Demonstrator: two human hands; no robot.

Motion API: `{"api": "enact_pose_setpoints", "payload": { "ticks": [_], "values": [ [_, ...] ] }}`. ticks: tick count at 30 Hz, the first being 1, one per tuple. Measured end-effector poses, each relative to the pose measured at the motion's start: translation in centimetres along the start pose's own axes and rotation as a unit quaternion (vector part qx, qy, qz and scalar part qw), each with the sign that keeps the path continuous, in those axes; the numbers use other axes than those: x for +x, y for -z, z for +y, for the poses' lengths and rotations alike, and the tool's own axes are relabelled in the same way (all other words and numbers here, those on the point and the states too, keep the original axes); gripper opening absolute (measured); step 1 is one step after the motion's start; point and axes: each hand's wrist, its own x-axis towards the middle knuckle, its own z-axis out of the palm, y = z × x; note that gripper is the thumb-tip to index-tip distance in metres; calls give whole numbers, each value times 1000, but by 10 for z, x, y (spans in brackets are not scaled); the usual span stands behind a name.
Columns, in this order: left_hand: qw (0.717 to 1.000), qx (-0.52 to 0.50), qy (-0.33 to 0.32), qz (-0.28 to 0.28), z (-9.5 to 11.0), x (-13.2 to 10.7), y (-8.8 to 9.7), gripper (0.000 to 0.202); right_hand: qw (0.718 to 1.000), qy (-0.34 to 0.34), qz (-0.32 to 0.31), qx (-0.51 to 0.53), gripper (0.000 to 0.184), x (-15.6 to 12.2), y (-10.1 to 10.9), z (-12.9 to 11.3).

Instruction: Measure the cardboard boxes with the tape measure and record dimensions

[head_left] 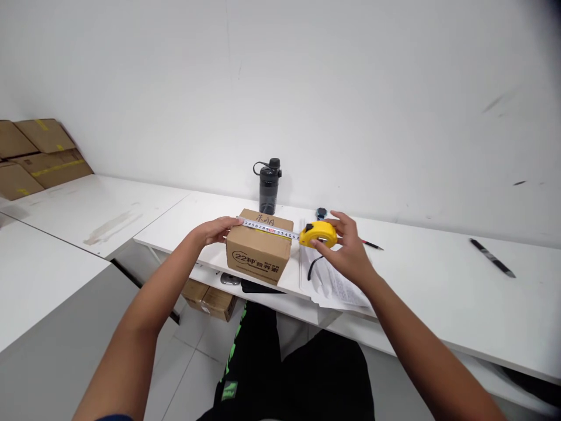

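Yellow tape measure (pixel 319 233) and brown cardboard box (pixel 258 252).
Box upright, printed front; extended blade (pixel 258 225) crosses its top, case beside the right edge.

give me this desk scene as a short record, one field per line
left hand: at the left end of the tape blade
right hand: holding the yellow tape measure
tape blade: extended across the top of the cardboard box
behind box: dark bottle, upright
right of box: papers
far right: pen
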Motion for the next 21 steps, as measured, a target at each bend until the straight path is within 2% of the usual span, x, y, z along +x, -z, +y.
{"api": "enact_pose_setpoints", "payload": {
  "ticks": [6, 9, 13, 15, 18, 20, 21],
  "values": [
    [996, -85, 33, -5, -15, 2, 0, 55, 997, 47, -28, -62, 61, 13, -23, -23],
    [993, -114, 20, -18, -20, -4, -1, 52, 995, 52, -35, -75, 61, 16, -24, -26],
    [995, -101, -11, -17, -17, -7, -6, 53, 992, 67, -27, -105, 64, 11, -19, -20],
    [997, -68, -25, 13, -11, -6, -6, 50, 985, 127, 0, -120, 66, 7, -19, -19],
    [991, 42, -62, 107, 5, -14, -8, 40, 947, 286, 42, -143, 65, -2, -21, -26],
    [972, 129, -113, 163, 18, -33, -15, 32, 915, 371, 76, -141, 70, -11, -21, -34],
    [959, 166, -141, 180, 24, -47, -22, 28, 906, 392, 96, -128, 73, -18, -20, -39]
  ]
}}
